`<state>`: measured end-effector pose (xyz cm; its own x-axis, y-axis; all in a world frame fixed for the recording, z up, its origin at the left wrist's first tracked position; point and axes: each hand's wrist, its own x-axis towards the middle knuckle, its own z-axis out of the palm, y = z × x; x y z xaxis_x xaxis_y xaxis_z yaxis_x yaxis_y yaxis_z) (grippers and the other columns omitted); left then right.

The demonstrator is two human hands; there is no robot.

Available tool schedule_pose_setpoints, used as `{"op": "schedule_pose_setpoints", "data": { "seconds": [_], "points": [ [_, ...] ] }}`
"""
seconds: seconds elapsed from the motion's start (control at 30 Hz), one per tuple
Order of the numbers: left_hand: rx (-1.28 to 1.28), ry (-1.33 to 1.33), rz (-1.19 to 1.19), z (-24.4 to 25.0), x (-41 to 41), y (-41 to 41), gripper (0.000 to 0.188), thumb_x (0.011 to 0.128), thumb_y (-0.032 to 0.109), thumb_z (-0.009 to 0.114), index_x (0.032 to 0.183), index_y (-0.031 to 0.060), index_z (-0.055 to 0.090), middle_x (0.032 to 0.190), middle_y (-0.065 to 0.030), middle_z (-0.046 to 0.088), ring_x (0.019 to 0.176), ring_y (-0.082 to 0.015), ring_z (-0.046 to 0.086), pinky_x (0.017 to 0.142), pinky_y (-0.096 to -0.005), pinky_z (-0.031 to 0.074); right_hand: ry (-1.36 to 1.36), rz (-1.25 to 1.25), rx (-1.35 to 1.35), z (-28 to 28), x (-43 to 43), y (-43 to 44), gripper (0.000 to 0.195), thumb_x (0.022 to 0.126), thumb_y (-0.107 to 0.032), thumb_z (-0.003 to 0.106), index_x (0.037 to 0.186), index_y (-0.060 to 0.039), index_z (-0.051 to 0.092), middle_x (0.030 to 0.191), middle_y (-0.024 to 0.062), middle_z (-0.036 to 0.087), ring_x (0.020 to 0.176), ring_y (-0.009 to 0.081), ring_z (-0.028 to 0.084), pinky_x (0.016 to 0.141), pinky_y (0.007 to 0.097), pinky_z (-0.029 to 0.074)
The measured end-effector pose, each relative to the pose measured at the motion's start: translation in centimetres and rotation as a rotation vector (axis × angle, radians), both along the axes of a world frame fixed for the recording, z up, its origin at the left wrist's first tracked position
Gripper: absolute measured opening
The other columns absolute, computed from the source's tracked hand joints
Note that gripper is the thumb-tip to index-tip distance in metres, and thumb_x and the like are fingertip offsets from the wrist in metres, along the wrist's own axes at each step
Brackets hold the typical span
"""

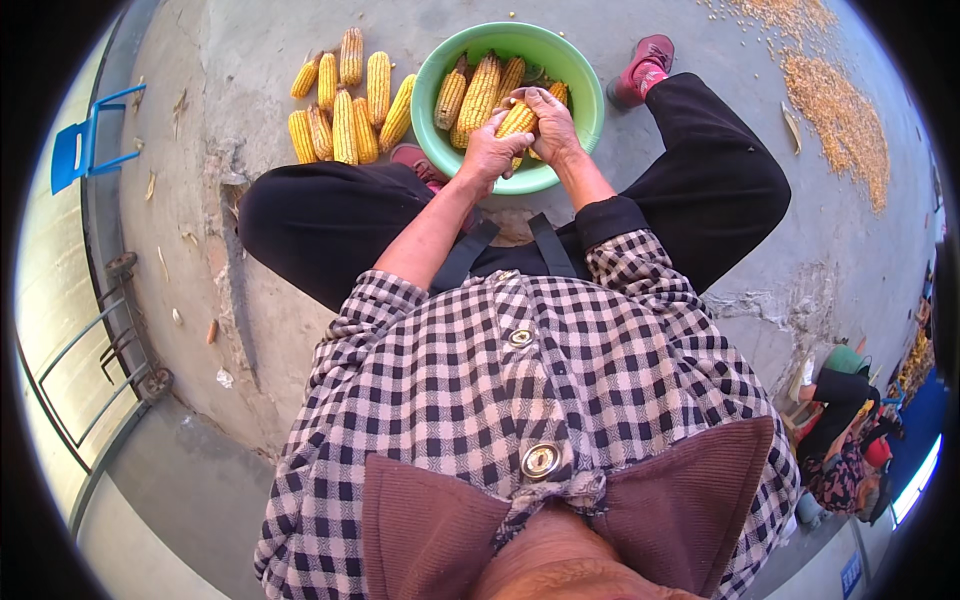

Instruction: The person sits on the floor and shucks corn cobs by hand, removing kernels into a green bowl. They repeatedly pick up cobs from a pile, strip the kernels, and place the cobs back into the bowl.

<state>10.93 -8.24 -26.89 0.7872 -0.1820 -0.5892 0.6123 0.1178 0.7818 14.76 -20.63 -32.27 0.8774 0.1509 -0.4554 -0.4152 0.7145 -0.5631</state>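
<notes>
Above a round green plastic basin (589, 154) that stands between my feet, both hands grip one yellow corn cob (519, 120). My left hand (491, 150) wraps the near-left side of this cob, its thumb lying along the kernels. Around the far-right side curls my right hand (551, 124). Several more cobs, among them a large cob with dry tip (480, 94), lie inside the basin, partly hidden by my hands. To the left of the basin, a group of yellow corn cobs (345, 127) rests on the concrete floor.
Loose corn kernels (840, 120) are spread over the floor at the right. A blue chair (75, 150) and a wheeled metal cart (120, 337) stand along the left. At lower right a seated person (840, 450) is near a green container (844, 360). Cracked concrete runs at left.
</notes>
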Motion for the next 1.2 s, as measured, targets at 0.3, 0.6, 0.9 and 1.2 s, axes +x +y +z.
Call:
{"op": "schedule_pose_setpoints", "data": {
  "seconds": [0.3, 0.6, 0.9, 1.2],
  "points": [
    [-0.100, 0.066, 0.024, 0.1, 0.1, 0.8, 0.071, 0.082, 0.017, 0.070, 0.143, 0.0036, 0.035, 0.078, -0.0037, 0.058, 0.050, -0.0067, 0.048, 0.037, -0.0203, 0.035, -0.001, 0.072, -0.094, 0.5, -0.2, 0.8, 0.019, 0.095, -0.019, 0.057, 0.104, -0.0020, 0.056, 0.087, 0.0080, 0.061, 0.076, 0.0181, 0.061, 0.067, 0.0324, 0.054],
    [0.074, -0.077, -0.056, -0.6, -0.3, 0.3, 0.073, 0.081, 0.018, 0.072, 0.142, 0.0012, 0.036, 0.082, -0.0038, 0.059, 0.060, -0.0069, 0.054, 0.036, -0.0205, 0.037, 0.024, -0.034, -0.083, -0.8, -0.5, 0.8, 0.022, 0.097, -0.023, 0.054, 0.100, -0.0014, 0.058, 0.085, 0.0083, 0.061, 0.074, 0.0184, 0.062, 0.066, 0.0321, 0.053],
    [0.078, -0.088, -0.045, -0.3, -0.3, 0.1, 0.074, 0.080, 0.016, 0.071, 0.143, 0.0019, 0.035, 0.083, -0.0049, 0.060, 0.061, -0.0077, 0.056, 0.037, -0.0203, 0.039, -0.037, -0.010, -0.195, -0.4, -0.3, 0.7, 0.020, 0.097, -0.018, 0.050, 0.106, -0.0007, 0.057, 0.087, 0.0096, 0.062, 0.079, 0.0178, 0.062, 0.071, 0.0311, 0.053],
    [-0.263, 0.203, 0.099, 0.9, 0.4, 1.4, 0.075, 0.082, 0.011, 0.068, 0.147, 0.0168, 0.031, 0.076, -0.0036, 0.054, 0.049, -0.0074, 0.043, 0.041, -0.0249, 0.036, 0.012, 0.142, 0.208, 1.0, 0.0, -0.7, 0.023, 0.097, -0.011, 0.050, 0.114, 0.0012, 0.058, 0.107, 0.0131, 0.063, 0.099, 0.0250, 0.061, 0.087, 0.0375, 0.052]
  ]
}}
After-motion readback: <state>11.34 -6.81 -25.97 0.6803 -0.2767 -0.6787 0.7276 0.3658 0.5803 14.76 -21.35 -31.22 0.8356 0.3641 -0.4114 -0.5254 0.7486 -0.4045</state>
